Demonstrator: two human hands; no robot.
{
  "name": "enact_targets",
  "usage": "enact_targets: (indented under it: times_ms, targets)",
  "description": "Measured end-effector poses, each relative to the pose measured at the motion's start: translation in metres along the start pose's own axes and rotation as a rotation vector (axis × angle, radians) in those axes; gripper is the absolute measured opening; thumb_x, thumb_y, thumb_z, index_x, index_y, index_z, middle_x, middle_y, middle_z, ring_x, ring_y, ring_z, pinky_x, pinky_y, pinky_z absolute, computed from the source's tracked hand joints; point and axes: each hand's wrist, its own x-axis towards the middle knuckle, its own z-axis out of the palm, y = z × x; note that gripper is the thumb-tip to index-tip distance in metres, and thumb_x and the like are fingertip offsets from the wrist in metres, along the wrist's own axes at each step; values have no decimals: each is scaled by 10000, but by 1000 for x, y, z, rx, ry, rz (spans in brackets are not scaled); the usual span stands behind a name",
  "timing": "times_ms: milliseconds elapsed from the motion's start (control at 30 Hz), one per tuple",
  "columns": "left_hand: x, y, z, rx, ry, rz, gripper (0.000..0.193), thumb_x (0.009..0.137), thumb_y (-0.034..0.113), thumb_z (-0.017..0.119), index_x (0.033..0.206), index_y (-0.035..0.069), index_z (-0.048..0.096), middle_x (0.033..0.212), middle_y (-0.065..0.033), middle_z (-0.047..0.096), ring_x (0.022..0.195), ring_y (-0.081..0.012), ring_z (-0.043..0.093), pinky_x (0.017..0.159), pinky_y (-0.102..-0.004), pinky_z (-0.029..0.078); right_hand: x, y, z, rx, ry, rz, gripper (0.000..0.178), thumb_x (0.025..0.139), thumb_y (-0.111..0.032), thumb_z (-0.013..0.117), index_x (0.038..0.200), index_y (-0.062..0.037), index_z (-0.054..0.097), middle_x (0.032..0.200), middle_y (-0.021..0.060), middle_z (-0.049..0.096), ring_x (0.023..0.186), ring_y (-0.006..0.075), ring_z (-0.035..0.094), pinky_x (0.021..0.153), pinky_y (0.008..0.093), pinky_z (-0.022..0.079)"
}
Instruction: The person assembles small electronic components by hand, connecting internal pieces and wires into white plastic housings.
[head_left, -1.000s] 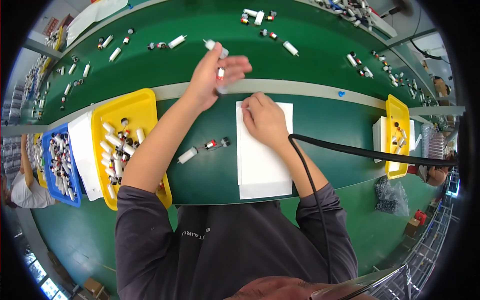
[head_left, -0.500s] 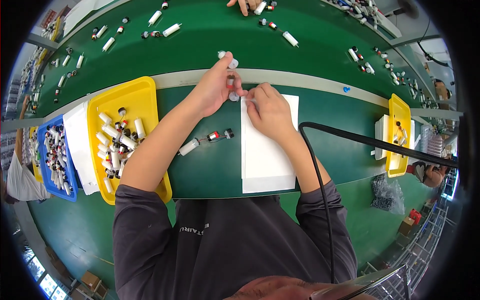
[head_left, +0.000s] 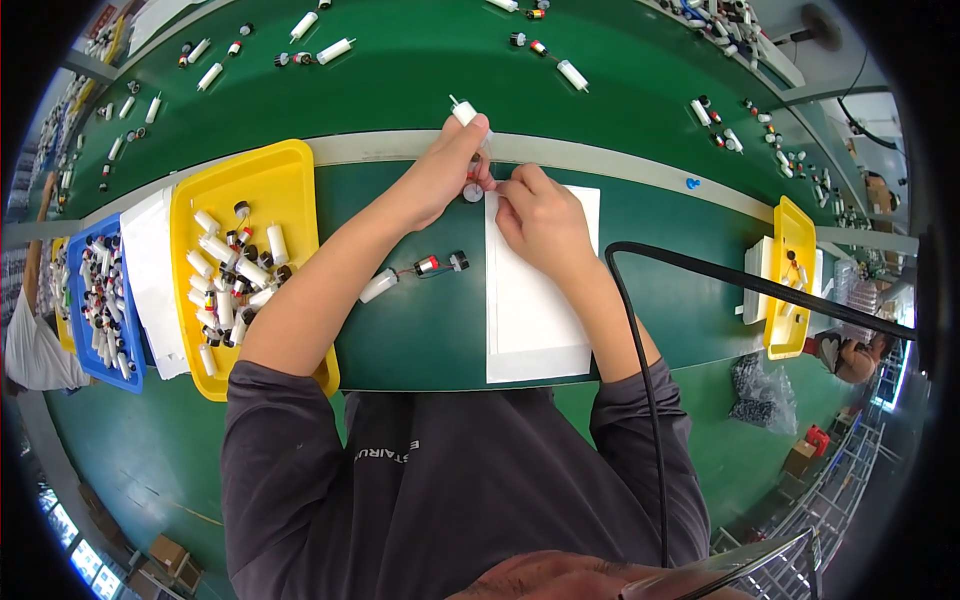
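My left hand [head_left: 440, 175] is closed around a white cylinder [head_left: 463, 110] with a thin tip, which points up past the thumb. A round greyish cap [head_left: 472, 192] shows below its fingers. My right hand [head_left: 543, 222] meets it over the top of a white sheet of paper [head_left: 540, 320], thumb and fingers pinched together; whatever they grip is too small to make out. Between my forearms, a wired assembly lies on the green table: a white cylinder [head_left: 378, 286], a small red-and-black motor [head_left: 427, 264] and a black round cap [head_left: 459, 260].
A yellow tray [head_left: 300, 190] full of similar parts stands left, beside papers and a blue tray [head_left: 136, 345]. Another yellow tray [head_left: 775, 335] is at right. A black cable [head_left: 740, 279] crosses near my right forearm. More assemblies lie on the green belt [head_left: 400, 90] beyond the pale rail.
A white cylinder now sticks up from my left hand, where clear round pieces showed before. Another person's hand has left the far edge. My right hand stays pinched close to the left.
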Motion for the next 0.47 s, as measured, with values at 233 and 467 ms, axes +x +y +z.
enact_targets:
  times_ms: [233,467]
  targets:
    - [5,-5,1,40,7,23,453,1080,453,408,1305,64,355,870,-51,473,788,-164,515,740,-317,447,14,5,-11,15,-286,181,128,796,-74,657,907,-30,611,946,121,596,799,320,648,709,435,533]
    - [3,-4,9,94,-11,62,490,1063,495,427,1297,66,383,919,-68,468,801,-158,527,756,-333,468,-5,14,-23,189,-268,136,298,829,-140,688,1118,-79,649,1013,150,609,898,334,668,805,423,541]
